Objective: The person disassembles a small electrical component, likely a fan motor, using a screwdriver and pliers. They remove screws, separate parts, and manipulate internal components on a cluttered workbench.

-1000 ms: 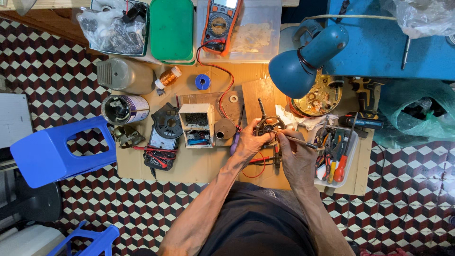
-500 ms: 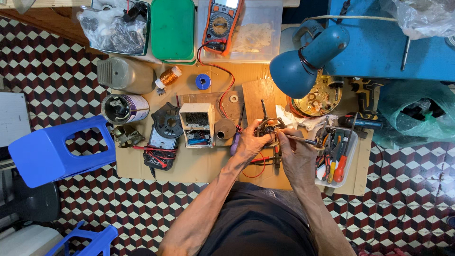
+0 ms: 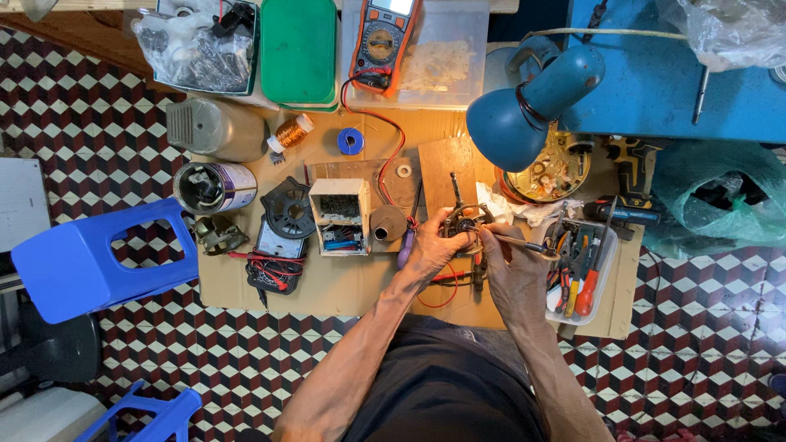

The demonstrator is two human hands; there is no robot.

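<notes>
While the left hand [image 3: 430,250] closes around a round metal frame [image 3: 463,225] at mid-bench, its thin shaft points far, long axis near-to-far. Right hand [image 3: 512,266]: pinches a slim tool [image 3: 524,243] lying left-right, tip at the frame. Tool tray [image 3: 602,282] just right. Blue lamp [image 3: 516,123] overhangs the far side. Bare cardboard [image 3: 344,286] lies left.

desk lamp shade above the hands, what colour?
Blue. The desk lamp shade shows best in the head view, just above the right hand.
</notes>
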